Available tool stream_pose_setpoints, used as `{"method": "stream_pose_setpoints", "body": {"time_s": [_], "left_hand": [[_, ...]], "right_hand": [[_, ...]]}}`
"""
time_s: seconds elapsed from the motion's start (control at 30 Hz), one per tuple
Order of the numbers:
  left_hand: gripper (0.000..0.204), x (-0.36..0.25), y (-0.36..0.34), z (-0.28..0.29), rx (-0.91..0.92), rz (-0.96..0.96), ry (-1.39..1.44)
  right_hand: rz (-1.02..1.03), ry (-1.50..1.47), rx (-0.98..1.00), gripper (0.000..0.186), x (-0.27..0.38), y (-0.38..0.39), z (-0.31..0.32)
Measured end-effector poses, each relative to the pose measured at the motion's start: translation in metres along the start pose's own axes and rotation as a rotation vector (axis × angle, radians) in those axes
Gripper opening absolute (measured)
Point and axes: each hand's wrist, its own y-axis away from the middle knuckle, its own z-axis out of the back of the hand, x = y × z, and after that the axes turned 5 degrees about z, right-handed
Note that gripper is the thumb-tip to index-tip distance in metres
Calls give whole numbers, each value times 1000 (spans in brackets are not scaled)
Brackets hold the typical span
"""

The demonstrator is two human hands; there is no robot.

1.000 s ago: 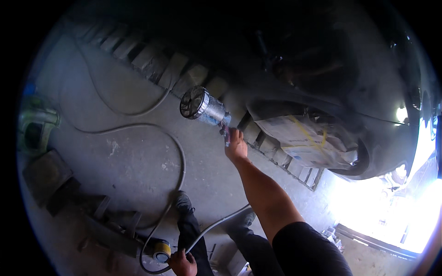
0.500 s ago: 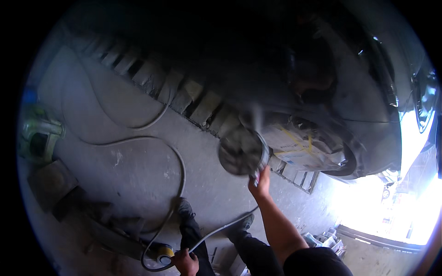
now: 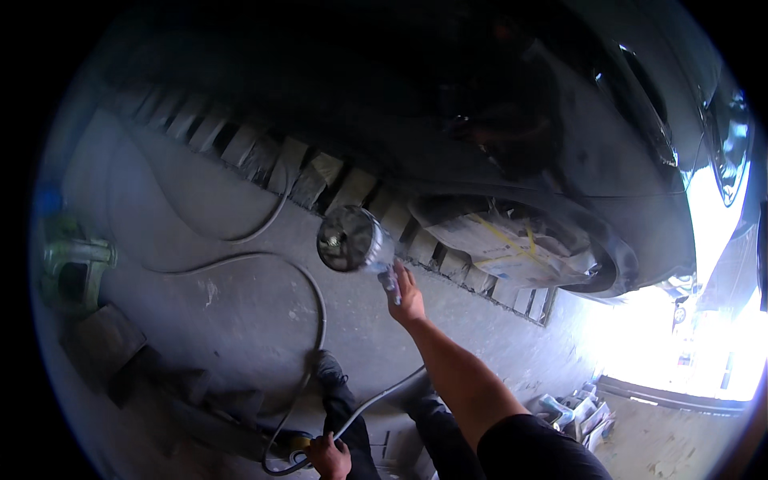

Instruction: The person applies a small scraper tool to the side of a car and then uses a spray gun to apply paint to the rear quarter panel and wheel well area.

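Observation:
My right hand (image 3: 410, 300), arm stretched forward, is closed round the handle of a spray gun. The gun's round cup (image 3: 346, 238) is dark on top with a pale, silvery wall. Low in the view, my left hand (image 3: 330, 458) grips a grey air hose (image 3: 370, 406), which runs up behind my right forearm toward the gun. Beyond the gun, to the right, stands a dark car (image 3: 632, 180). Its wheel is covered with paper (image 3: 512, 250) held by yellow tape. The gun's nozzle cannot be made out.
The hose loops over the grey floor (image 3: 232, 312) at my left. A slatted floor grate (image 3: 352, 192) runs along the car. Far left are a pale green metal stand (image 3: 76, 260) and dark blocks (image 3: 104, 340). A paper pile (image 3: 580, 416) lies right, near a bright doorway (image 3: 680, 344).
The spray gun in my right hand has swung left and slightly up, away from the covered wheel, its cup tilting. A pale streak near the gun is gone. My left hand still holds the hose.

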Motion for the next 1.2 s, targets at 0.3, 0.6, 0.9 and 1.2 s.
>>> {"method": "stream_pose_setpoints", "body": {"time_s": [0.3, 0.6, 0.9, 1.2], "left_hand": [[24, -8, -2, 11, -93, -151, 25], [27, -10, 18, 29, 103, 2, -141], [52, 126, 6, 56, 430, 394, -379], [46, -11, 9, 110, 521, 208, -558]], "right_hand": [[-134, 177, 45, 39, -31, 10, 74], [27, 172, -196, 34, -27, 174, 226], [-85, -223, -284, 16, 29, 155, 237], [-320, -674, -842, 9, -57, 194, 324]]}}
